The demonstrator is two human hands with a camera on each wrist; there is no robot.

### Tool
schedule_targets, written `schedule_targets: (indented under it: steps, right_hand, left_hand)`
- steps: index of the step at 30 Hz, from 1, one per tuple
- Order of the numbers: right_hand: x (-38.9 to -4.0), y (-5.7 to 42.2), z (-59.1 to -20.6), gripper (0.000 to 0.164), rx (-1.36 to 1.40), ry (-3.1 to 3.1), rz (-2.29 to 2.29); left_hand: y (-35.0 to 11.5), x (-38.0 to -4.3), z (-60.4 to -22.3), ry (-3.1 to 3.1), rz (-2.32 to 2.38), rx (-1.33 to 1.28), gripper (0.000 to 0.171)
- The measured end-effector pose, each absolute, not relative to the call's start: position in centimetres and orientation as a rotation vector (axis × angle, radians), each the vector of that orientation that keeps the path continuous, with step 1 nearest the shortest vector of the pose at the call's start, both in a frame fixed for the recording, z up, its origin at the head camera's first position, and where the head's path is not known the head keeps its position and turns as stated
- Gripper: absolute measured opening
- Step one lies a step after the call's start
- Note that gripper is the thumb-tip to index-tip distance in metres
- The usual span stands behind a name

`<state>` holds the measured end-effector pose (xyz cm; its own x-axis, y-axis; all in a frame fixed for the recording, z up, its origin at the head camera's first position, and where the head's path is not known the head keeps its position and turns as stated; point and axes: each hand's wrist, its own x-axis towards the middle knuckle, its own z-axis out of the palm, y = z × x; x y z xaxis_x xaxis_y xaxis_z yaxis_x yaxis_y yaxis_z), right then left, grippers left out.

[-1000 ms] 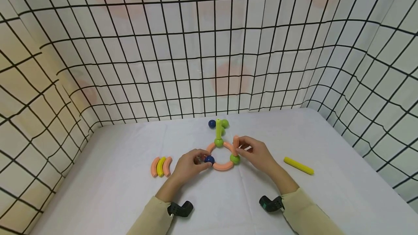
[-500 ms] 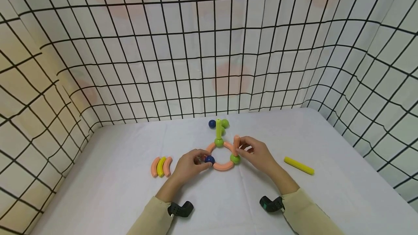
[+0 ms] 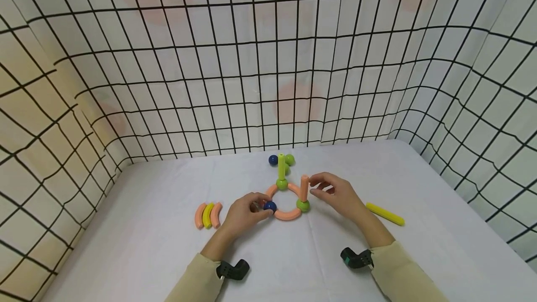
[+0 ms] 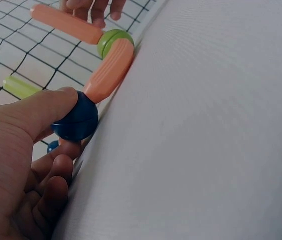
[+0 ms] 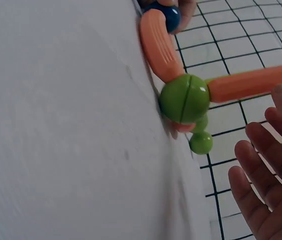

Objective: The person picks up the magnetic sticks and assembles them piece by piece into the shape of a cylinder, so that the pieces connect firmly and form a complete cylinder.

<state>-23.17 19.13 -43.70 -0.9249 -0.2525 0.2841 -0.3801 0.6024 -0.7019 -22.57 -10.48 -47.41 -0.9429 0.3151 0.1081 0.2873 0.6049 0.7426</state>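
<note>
A ring of curved orange pieces joined by balls lies mid-table. My left hand pinches the dark blue ball at the ring's left between thumb and fingers. On the right side, a straight orange stick stands upright in a green ball. Just to the right of that stick is my right hand, fingers loosely bent and holding nothing; its thumb tip overlaps the stick in the right wrist view. A light green stick rises from another green ball at the ring's back.
Several loose balls, among them a blue ball and a green ball, sit behind the ring. Two curved orange pieces flank a curved yellow piece at left. A yellow stick lies at right. Black mesh surrounds the table.
My right hand has let go of the upright orange stick and drawn back slightly to the right. The stick stays standing. My left hand keeps its hold on the blue ball.
</note>
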Motion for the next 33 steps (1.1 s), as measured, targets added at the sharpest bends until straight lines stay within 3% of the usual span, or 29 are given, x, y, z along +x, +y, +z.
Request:
schedule_targets:
  steps: [9,23,33]
  right_hand:
    - [-23.8,23.0,-43.0,0.026,0.458,-2.716,1.144]
    - [-23.7,30.6,-42.8,0.045,0.306,-2.899,1.108]
    - [-23.3,33.1,-43.4,0.036,0.301,-3.015,1.144]
  left_hand:
    - [-10.5,-22.6,-47.5,2.776,1.288,0.520,0.029]
    - [-10.5,-22.7,-47.5,2.771,1.283,0.518,0.030]
    - [-10.5,-22.7,-47.5,2.776,1.278,0.528,0.029]
